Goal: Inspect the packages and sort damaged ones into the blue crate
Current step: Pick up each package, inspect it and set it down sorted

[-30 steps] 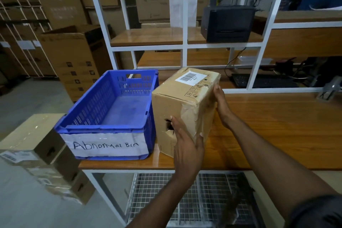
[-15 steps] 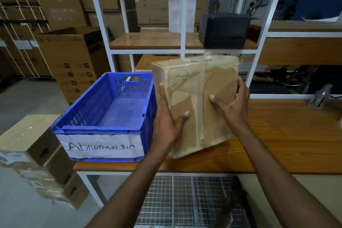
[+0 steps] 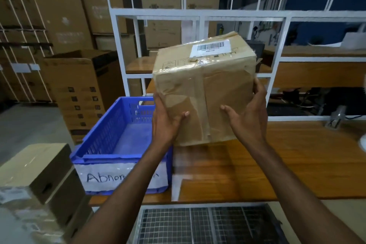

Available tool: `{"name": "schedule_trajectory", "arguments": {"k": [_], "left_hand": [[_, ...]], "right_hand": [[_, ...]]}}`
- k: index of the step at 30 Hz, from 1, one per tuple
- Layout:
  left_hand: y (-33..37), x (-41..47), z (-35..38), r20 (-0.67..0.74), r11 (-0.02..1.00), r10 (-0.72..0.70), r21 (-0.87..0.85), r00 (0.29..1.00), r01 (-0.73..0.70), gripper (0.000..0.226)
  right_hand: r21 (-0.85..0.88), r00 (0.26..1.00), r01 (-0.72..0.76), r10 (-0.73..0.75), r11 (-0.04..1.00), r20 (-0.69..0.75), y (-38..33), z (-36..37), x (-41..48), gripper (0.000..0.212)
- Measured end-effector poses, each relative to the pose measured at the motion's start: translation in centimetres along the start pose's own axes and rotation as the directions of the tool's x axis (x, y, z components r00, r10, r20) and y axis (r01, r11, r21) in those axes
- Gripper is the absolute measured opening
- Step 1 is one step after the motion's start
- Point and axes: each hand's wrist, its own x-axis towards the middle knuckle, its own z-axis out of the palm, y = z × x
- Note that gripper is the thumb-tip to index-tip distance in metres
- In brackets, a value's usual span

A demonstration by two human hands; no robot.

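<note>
I hold a brown cardboard package (image 3: 206, 85) in the air above the wooden table (image 3: 297, 160), tilted with its barcode label on top. Clear tape wraps it and the facing side is creased and dented. My left hand (image 3: 164, 125) grips its lower left corner, and my right hand (image 3: 247, 121) supports its lower right side. The blue crate (image 3: 118, 138), empty and labelled "Abnormal Bin", sits on the table's left end, just left of the package.
A white metal shelf frame (image 3: 198, 16) stands behind the table, with a dark device partly hidden by the package. Cardboard boxes (image 3: 39, 174) are stacked on the floor at left, and large cartons (image 3: 83, 85) stand behind. A wire mesh shelf (image 3: 208, 226) lies under the table.
The package went from resting on the table to lifted in both hands, then rose higher and turned so the label faces up. My view tilted upward.
</note>
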Motion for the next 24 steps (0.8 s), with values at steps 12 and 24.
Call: {"name": "schedule_trajectory", "arguments": {"k": [12, 24], "left_hand": [[-5.2, 8.7, -9.7, -0.091, 0.998, -0.021, -0.058, 0.996, 0.016, 0.099], [-8.6, 12.2, -15.4, -0.205, 0.995, 0.024, -0.094, 0.979, -0.044, 0.104]], "right_hand": [[-0.288, 0.901, 0.419, -0.434, 0.861, 0.014, -10.3, 9.7, -0.1, 0.109], [-0.045, 0.932, 0.35, -0.342, 0.936, 0.119, -11.6, 15.5, 1.0, 0.123]]}}
